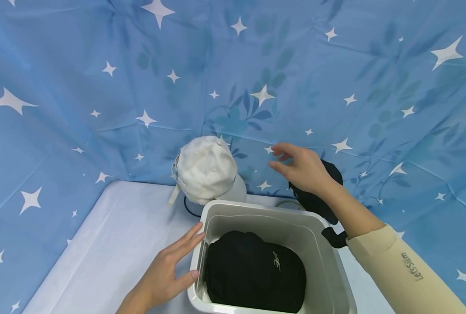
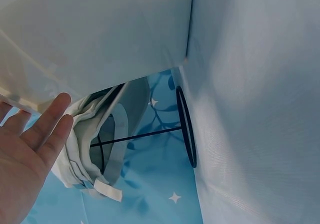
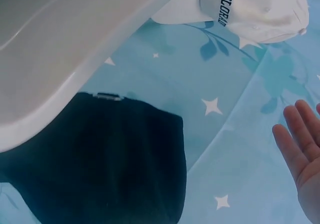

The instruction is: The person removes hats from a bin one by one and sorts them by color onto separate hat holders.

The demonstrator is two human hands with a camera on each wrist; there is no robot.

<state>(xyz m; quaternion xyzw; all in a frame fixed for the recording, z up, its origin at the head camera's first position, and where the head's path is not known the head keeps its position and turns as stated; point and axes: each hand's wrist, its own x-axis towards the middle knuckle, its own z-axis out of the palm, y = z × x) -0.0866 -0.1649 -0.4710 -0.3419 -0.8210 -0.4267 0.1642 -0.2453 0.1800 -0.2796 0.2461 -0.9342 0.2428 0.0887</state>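
Observation:
A black cap (image 1: 252, 272) with a small light emblem lies in a light grey plastic bin (image 1: 335, 261). My left hand (image 1: 166, 266) rests at the bin's left rim, fingers extended. Behind the bin, a white cap (image 1: 207, 168) sits on a thin black wire stand (image 2: 187, 129). Dark lettering on its front shows in the right wrist view. Raised over the back right of the bin, my right hand (image 1: 303, 168) holds nothing, its fingers loosely bent. A second dark cap (image 1: 313, 203) sits behind the bin, partly hidden by the right forearm; it looks large in the right wrist view.
The bin stands on a table with a white cover (image 1: 111, 244). A blue curtain (image 1: 201, 87) with white stars hangs close behind the caps and along both sides. A black strap (image 1: 334, 237) is on my right forearm near the bin's right rim.

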